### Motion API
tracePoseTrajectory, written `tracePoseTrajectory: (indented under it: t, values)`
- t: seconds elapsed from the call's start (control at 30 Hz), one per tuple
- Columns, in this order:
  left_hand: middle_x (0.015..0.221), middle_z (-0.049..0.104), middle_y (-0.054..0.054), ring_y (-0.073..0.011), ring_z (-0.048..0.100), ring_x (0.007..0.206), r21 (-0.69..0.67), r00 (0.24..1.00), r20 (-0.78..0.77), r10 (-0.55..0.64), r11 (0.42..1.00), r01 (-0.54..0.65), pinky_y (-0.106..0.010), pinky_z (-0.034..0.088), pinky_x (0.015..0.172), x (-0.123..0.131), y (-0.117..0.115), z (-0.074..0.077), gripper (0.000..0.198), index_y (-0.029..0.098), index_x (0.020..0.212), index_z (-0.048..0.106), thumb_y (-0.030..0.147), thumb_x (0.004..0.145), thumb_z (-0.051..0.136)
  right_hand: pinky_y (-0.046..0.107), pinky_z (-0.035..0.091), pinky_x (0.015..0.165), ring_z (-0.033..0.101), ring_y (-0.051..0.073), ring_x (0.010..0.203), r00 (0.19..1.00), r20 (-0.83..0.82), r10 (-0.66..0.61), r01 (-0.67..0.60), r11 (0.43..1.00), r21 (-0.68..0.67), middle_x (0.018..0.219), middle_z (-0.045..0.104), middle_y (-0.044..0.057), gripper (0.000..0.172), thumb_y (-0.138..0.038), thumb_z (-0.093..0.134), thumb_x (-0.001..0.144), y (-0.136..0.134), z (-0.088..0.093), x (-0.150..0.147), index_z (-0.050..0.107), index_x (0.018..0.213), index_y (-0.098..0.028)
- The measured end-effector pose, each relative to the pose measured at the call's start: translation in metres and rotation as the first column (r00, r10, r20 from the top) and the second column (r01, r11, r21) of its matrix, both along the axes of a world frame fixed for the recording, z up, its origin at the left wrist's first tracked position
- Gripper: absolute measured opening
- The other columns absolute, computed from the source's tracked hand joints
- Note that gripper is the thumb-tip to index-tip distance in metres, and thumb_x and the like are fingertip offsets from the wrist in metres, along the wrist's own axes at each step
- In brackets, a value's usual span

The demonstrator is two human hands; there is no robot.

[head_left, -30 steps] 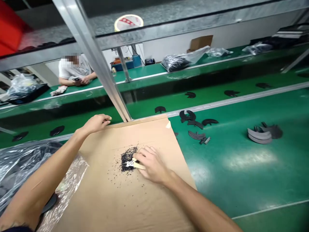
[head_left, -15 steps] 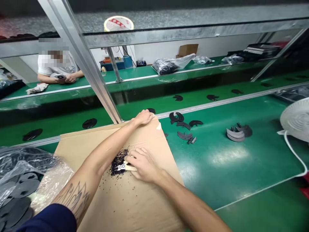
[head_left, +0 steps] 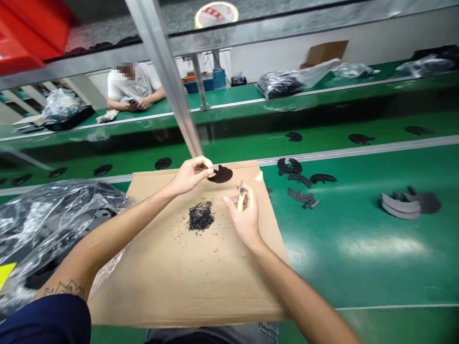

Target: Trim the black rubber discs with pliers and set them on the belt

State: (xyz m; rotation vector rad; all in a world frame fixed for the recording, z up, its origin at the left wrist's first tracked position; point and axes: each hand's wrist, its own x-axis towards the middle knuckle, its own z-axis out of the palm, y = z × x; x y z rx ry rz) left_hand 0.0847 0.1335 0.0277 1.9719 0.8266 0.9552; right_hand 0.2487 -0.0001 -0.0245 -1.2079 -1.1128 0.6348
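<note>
My left hand pinches a flat black part and holds it above the far edge of a cardboard sheet. My right hand is raised over the sheet, closed around small cutters with pale handles, tips pointing up toward the part. A heap of black trimmings lies on the cardboard between my hands.
More black parts lie on the green bench to the right, with grey curved pieces farther right. A clear plastic bag of parts sits at my left. Beyond a slanted metal post runs a belt; a person sits across.
My left hand picked up a black part from the far side and brought it over the cardboard. My right hand lifted the cutters off the trimmings heap.
</note>
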Motion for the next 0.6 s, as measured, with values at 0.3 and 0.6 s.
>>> tracePoseTrajectory:
  t: [0.3, 0.6]
  values:
    - [0.102, 0.072, -0.009, -0.0161, 0.072, 0.087, -0.164, 0.984, -0.151, -0.097, 0.984, 0.072, -0.027, 0.057, 0.077, -0.087, -0.103, -0.016, 0.036, 0.018, 0.123, 0.058, 0.043, 0.098, 0.062, 0.038, 0.056, 0.083, 0.067, 0.023, 0.087, 0.902, -0.063, 0.427, -0.429, 0.869, -0.245, 0.095, 0.073, 0.004, 0.045, -0.056, 0.085, 0.070, 0.011, 0.010, -0.002, 0.072, 0.096, -0.021]
    - [0.112, 0.069, -0.020, -0.0319, 0.068, 0.110, 0.336, 0.023, -0.932, 0.363, 0.885, -0.323, -0.040, 0.053, 0.094, -0.249, -0.109, 0.012, 0.034, 0.009, 0.114, 0.068, 0.000, 0.086, 0.050, 0.034, 0.054, 0.076, 0.063, 0.021, 0.080, 0.939, -0.102, 0.329, -0.344, 0.878, -0.332, 0.087, 0.070, 0.002, 0.043, -0.052, 0.088, 0.065, 0.014, 0.005, -0.003, 0.072, 0.092, -0.023]
